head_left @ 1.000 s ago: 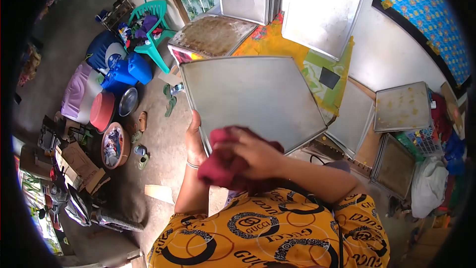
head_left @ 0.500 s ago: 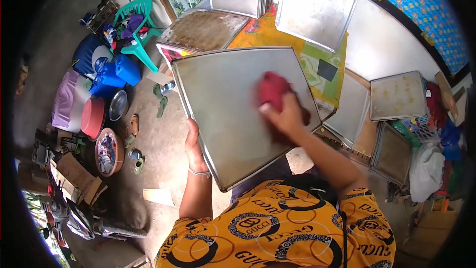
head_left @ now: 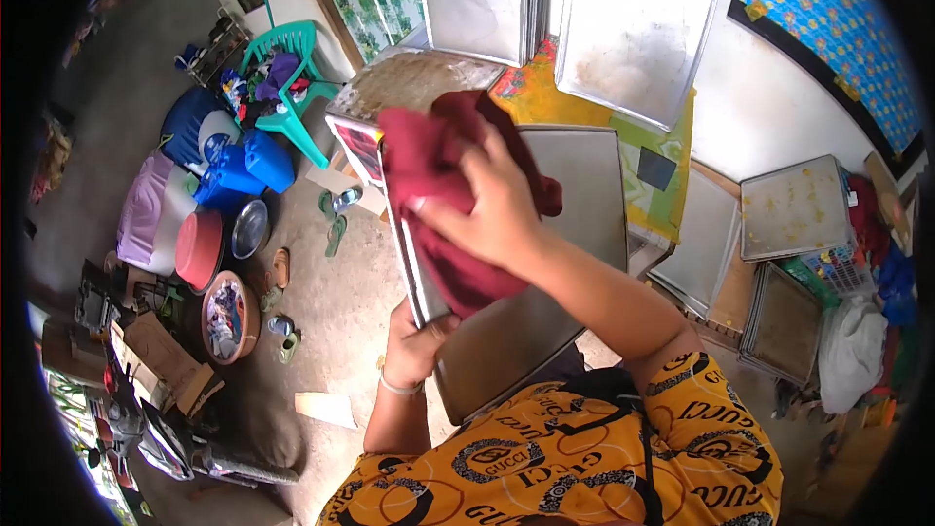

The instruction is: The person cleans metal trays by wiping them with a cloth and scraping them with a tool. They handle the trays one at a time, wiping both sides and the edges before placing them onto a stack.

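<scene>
A shallow metal tray [head_left: 584,185] is held tilted in front of my body. My left hand [head_left: 421,343] is closed on its left edge, with the thumb over the rim. A maroon cloth [head_left: 438,161] lies bunched over the tray's upper left part and hangs past that edge. My right hand [head_left: 497,209] grips the cloth from above, fingers partly sunk in its folds. The cloth hides the tray's upper left corner and much of its left side.
Behind the tray, a table with a yellow patterned cover [head_left: 545,97] carries upright metal trays [head_left: 638,29] and a stained tray [head_left: 409,78]. More trays [head_left: 794,209] stand at right beside a basket [head_left: 842,273]. At left are a green chair [head_left: 307,131], basins [head_left: 200,248] and slippers [head_left: 282,268].
My right hand has moved left with the cloth, from the tray's right half to its left edge. The cloth is now spread wider. My left fingers now wrap over the rim.
</scene>
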`<state>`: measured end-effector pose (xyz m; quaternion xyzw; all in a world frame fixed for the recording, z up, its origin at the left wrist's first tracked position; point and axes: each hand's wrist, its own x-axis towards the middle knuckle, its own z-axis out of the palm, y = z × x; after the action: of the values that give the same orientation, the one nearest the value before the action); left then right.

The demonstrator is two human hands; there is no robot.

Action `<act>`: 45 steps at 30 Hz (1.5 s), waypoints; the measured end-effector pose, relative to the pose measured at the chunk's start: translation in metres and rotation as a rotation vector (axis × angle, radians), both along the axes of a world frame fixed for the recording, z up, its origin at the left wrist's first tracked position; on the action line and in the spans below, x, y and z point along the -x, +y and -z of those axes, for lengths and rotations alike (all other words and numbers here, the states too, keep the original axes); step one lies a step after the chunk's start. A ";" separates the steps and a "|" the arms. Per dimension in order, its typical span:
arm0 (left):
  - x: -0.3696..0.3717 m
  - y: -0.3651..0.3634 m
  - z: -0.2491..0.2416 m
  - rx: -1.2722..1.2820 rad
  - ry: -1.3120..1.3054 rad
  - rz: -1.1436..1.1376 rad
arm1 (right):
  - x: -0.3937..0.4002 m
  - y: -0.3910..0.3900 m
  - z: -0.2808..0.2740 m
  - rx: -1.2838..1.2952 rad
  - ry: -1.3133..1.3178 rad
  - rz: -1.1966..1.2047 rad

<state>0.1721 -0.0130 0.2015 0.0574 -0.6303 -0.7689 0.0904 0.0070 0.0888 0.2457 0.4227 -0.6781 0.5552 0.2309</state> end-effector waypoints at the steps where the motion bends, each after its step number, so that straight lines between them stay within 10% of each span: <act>1: 0.000 -0.005 0.003 0.071 0.046 0.050 | -0.012 -0.002 -0.011 -0.006 0.089 -0.011; 5: 0.008 -0.003 -0.002 0.142 0.114 0.028 | -0.012 0.009 -0.026 -0.124 0.122 -0.170; 16: 0.017 -0.023 0.018 -0.083 -0.003 -0.163 | 0.177 0.139 0.196 -0.249 -0.499 0.615; 24: 0.018 -0.027 0.027 -0.111 -0.005 -0.194 | 0.220 0.158 0.213 -0.525 -0.652 0.842; 45: 0.042 -0.005 -0.007 -0.414 -0.061 -0.090 | -0.042 0.278 0.207 -0.852 -0.396 0.351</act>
<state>0.1304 -0.0181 0.2085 0.1262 -0.4582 -0.8751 0.0917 0.0487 0.3664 0.0389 0.2456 -0.9362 0.2512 -0.0058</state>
